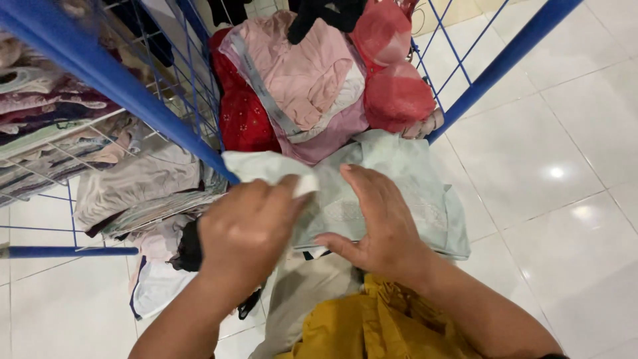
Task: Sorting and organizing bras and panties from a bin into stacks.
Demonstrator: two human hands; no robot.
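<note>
- The left hand [247,223] is closed tight on one corner of a pale green cloth [392,193]. That corner is folded over and sticks out past the thumb, up and to the left.
- The right hand [379,223] lies flat and open on top of the same cloth, with its fingers pointing up and away from the person. It presses on the cloth and does not grip it.
- The pale green cloth is spread out in front of the person, at the near edge of the blue wire bin [100,66]. Its long side runs from the left hand across to the lower right. The far right end hangs over the white tiled floor [571,199].
- Just behind the cloth is a heap of clothes in the bin. There is a pink garment [306,80] in the middle, a dark red one [239,113] to its left and a red bra [392,73] to its right. The pink one touches the top edge of the green cloth.
- On the left, more folded clothes [133,186] sit in a stack behind the wire.
- A yellow garment [372,326] shows low down, close to the person's body, under the right wrist.
</note>
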